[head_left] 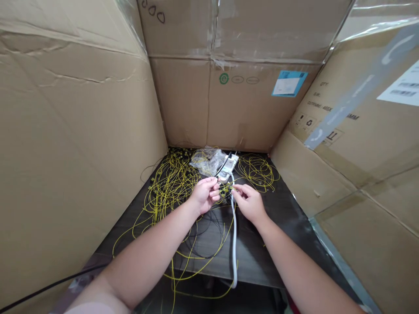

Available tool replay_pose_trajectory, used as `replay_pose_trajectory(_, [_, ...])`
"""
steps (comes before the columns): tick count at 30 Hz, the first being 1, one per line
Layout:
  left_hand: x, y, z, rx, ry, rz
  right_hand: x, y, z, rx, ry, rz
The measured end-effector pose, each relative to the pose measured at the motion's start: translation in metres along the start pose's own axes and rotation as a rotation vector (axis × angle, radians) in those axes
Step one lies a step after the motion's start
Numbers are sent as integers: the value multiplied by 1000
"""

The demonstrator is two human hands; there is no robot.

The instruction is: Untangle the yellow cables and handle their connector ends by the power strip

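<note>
My left hand (pixel 206 195) is closed in a pinch, its fingertips beside the lower end of a black cord (pixel 224 164). What sits between those fingers is too small to make out. Thumb and forefinger of my right hand (pixel 249 203) pinch the end of a thin yellow cable (pixel 231 188), just right of the left fingers. Behind both hands lies a white power strip (pixel 233 163). Its thick white cord (pixel 234 244) runs toward me past my right fingertips and over the table's front edge. Small dark and yellow connectors show between the hands, partly hidden.
Tangled yellow cables (pixel 166 185) cover the table's left side; a looser yellow coil (pixel 258 171) lies right. A clear plastic bag (pixel 207 162) rests at the back. Cardboard boxes wall in the dark table (pixel 258 257) on the left (pixel 81 131), back (pixel 186 100) and right (pixel 376 174).
</note>
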State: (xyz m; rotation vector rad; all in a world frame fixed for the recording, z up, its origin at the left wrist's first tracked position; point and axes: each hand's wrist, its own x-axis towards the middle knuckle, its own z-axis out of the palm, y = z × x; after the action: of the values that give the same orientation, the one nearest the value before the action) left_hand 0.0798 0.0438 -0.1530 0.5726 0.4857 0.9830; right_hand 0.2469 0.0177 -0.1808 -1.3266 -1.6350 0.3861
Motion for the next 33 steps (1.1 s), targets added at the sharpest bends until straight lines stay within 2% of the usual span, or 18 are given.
replay_pose_trajectory(8, [1,1,0,33,21,-13,3,3,1,-21,-58,113])
replay_pose_trajectory(13, [2,0,-1,50,25,-10,7,1,1,-62,-99,113])
replay_pose_trajectory(17, [2,0,-2,68,24,-1,22,-5,1,-172,-199,81])
replay_pose_trajectory(23, [3,0,-4,71,4,20,46,-17,4,-469,-398,29])
replay_pose_trajectory(33, [3,1,-6,78,-5,18,52,-20,13,-608,-391,95])
